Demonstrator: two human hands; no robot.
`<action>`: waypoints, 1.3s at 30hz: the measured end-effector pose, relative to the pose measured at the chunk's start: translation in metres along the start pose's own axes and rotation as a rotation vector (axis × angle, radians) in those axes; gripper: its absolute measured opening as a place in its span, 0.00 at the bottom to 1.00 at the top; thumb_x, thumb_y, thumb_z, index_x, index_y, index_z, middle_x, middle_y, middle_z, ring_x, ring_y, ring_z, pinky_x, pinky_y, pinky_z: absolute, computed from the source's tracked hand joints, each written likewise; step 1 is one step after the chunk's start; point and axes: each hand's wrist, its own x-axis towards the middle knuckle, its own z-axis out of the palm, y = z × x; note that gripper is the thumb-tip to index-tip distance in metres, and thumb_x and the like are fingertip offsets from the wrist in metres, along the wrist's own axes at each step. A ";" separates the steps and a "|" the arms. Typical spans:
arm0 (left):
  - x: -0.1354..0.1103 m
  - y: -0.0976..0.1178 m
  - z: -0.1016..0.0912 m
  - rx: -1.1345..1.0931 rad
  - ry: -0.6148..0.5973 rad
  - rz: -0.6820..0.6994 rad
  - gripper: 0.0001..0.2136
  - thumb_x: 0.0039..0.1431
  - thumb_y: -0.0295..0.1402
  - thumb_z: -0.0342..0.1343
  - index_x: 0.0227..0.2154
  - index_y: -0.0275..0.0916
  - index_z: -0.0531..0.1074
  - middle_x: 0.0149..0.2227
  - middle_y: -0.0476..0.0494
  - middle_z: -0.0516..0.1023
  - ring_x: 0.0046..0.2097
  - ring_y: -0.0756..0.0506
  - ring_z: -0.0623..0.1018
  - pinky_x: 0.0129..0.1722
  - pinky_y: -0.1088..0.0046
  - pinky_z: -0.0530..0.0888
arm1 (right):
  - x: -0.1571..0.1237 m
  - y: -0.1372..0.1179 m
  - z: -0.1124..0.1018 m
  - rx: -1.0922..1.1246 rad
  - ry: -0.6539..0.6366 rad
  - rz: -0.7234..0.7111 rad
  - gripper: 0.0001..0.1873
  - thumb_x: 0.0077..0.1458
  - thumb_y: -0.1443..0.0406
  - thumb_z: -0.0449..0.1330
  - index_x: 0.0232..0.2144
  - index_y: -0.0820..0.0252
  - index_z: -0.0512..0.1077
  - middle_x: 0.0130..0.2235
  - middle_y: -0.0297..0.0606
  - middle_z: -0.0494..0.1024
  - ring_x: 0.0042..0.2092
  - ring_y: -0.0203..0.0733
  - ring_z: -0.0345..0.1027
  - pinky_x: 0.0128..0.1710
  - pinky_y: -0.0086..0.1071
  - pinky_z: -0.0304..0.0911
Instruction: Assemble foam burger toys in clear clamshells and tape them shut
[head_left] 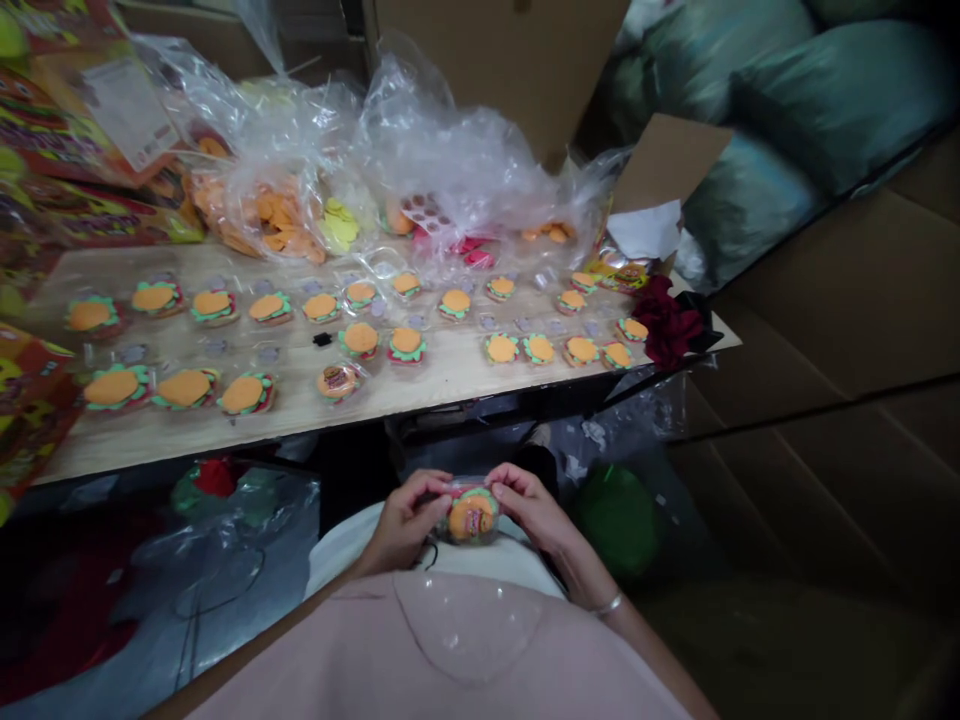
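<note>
Both my hands hold one small clear plastic case with a burger-shaped toy (471, 516) in it, close to my lap. My left hand (405, 520) pinches its left side, my right hand (534, 510) grips its right side, fingers curled over the top. A silver bracelet sits on my right wrist. On the wooden tabletop (300, 415) in front lie several more burger toys (184, 388) in rows, orange tops with green and red rims. One with a printed label (339, 380) lies near the front edge.
Clear plastic bags (300, 200) of orange and yellow pieces sit at the table's back. Colourful printed boxes (45, 150) stand at the left. A dark red cloth (667, 325) lies at the table's right corner. Cardboard (825, 420) fills the right; a bag with red and green pieces (217, 480) lies below left.
</note>
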 end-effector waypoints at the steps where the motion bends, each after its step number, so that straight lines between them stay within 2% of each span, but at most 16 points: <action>1: 0.001 0.000 0.001 -0.022 -0.026 -0.003 0.14 0.50 0.42 0.60 0.28 0.34 0.73 0.40 0.39 0.74 0.43 0.43 0.72 0.43 0.70 0.67 | -0.001 -0.001 0.000 -0.009 0.008 -0.008 0.16 0.45 0.55 0.66 0.30 0.60 0.71 0.26 0.30 0.67 0.26 0.30 0.57 0.27 0.25 0.53; 4: 0.000 -0.001 0.004 -0.069 -0.096 -0.065 0.13 0.54 0.42 0.57 0.30 0.35 0.70 0.38 0.41 0.75 0.40 0.45 0.73 0.40 0.71 0.68 | -0.005 0.001 0.002 -0.008 0.058 -0.040 0.15 0.44 0.56 0.67 0.26 0.61 0.70 0.23 0.29 0.66 0.24 0.30 0.55 0.26 0.25 0.52; 7: 0.000 0.001 0.006 -0.021 -0.103 -0.069 0.13 0.54 0.42 0.56 0.29 0.35 0.69 0.35 0.44 0.74 0.36 0.47 0.72 0.37 0.73 0.68 | -0.010 0.001 0.003 -0.010 0.084 -0.059 0.16 0.44 0.55 0.66 0.24 0.61 0.69 0.22 0.28 0.65 0.24 0.30 0.54 0.25 0.25 0.51; 9: 0.004 0.005 0.008 0.011 -0.126 -0.054 0.12 0.55 0.41 0.55 0.29 0.35 0.70 0.34 0.45 0.74 0.36 0.48 0.71 0.36 0.73 0.67 | -0.010 -0.005 0.003 -0.064 0.056 -0.063 0.15 0.46 0.55 0.65 0.25 0.61 0.69 0.22 0.28 0.65 0.24 0.30 0.54 0.26 0.25 0.51; 13: 0.024 0.012 0.011 0.107 -0.215 -0.020 0.12 0.55 0.40 0.55 0.27 0.35 0.70 0.28 0.48 0.71 0.31 0.50 0.69 0.32 0.76 0.66 | -0.001 -0.023 0.008 -0.317 -0.058 -0.142 0.14 0.50 0.56 0.62 0.28 0.61 0.71 0.27 0.31 0.68 0.28 0.32 0.57 0.29 0.26 0.53; 16: 0.034 0.010 0.010 0.126 -0.237 -0.065 0.12 0.52 0.40 0.57 0.24 0.34 0.69 0.23 0.51 0.68 0.27 0.52 0.66 0.27 0.78 0.63 | 0.002 -0.025 0.013 -0.414 -0.049 -0.189 0.14 0.52 0.55 0.60 0.27 0.62 0.70 0.26 0.31 0.68 0.28 0.32 0.57 0.28 0.26 0.52; 21: 0.015 -0.004 0.006 -0.084 -0.255 -0.207 0.14 0.50 0.40 0.61 0.34 0.34 0.73 0.35 0.44 0.76 0.35 0.48 0.73 0.37 0.74 0.69 | -0.011 -0.004 0.003 -0.252 0.123 -0.167 0.17 0.51 0.53 0.60 0.25 0.61 0.66 0.23 0.28 0.63 0.25 0.31 0.52 0.25 0.26 0.49; 24: 0.007 -0.007 0.009 -0.065 -0.212 -0.231 0.14 0.48 0.40 0.61 0.32 0.33 0.73 0.30 0.46 0.75 0.31 0.50 0.72 0.32 0.76 0.67 | -0.015 0.000 -0.007 -0.177 0.117 -0.143 0.17 0.51 0.52 0.60 0.27 0.61 0.67 0.24 0.29 0.64 0.26 0.31 0.53 0.26 0.26 0.50; 27: 0.012 0.001 0.016 -0.024 -0.192 -0.226 0.13 0.48 0.39 0.61 0.30 0.33 0.74 0.26 0.48 0.74 0.28 0.51 0.70 0.29 0.77 0.66 | -0.014 -0.003 -0.009 -0.172 0.072 -0.158 0.15 0.51 0.53 0.60 0.30 0.60 0.68 0.27 0.30 0.66 0.27 0.32 0.55 0.27 0.26 0.52; 31: 0.027 0.011 0.019 -0.001 -0.034 -0.169 0.12 0.46 0.39 0.61 0.26 0.33 0.74 0.24 0.49 0.72 0.26 0.52 0.68 0.28 0.78 0.65 | -0.011 0.007 0.000 -0.061 0.190 -0.206 0.15 0.51 0.54 0.60 0.29 0.59 0.66 0.25 0.29 0.64 0.26 0.31 0.53 0.26 0.26 0.51; 33: 0.032 0.013 0.018 0.020 0.017 -0.165 0.13 0.45 0.40 0.61 0.23 0.33 0.72 0.21 0.51 0.70 0.23 0.53 0.66 0.25 0.78 0.63 | -0.013 0.015 0.006 0.004 0.197 -0.199 0.15 0.51 0.53 0.60 0.29 0.58 0.65 0.25 0.28 0.63 0.25 0.32 0.53 0.26 0.26 0.51; 36: 0.031 0.012 0.014 0.082 -0.073 -0.158 0.13 0.45 0.41 0.61 0.21 0.33 0.72 0.20 0.50 0.71 0.23 0.53 0.66 0.24 0.78 0.63 | -0.017 0.019 0.009 -0.003 0.132 -0.170 0.16 0.50 0.53 0.61 0.30 0.58 0.65 0.25 0.28 0.63 0.25 0.32 0.54 0.27 0.26 0.52; 39: 0.023 0.012 0.010 0.088 -0.164 -0.144 0.13 0.46 0.40 0.61 0.25 0.33 0.75 0.25 0.46 0.75 0.27 0.50 0.70 0.28 0.77 0.67 | -0.021 0.014 0.006 -0.077 0.101 -0.185 0.15 0.50 0.54 0.61 0.28 0.59 0.66 0.24 0.29 0.64 0.26 0.32 0.54 0.27 0.26 0.51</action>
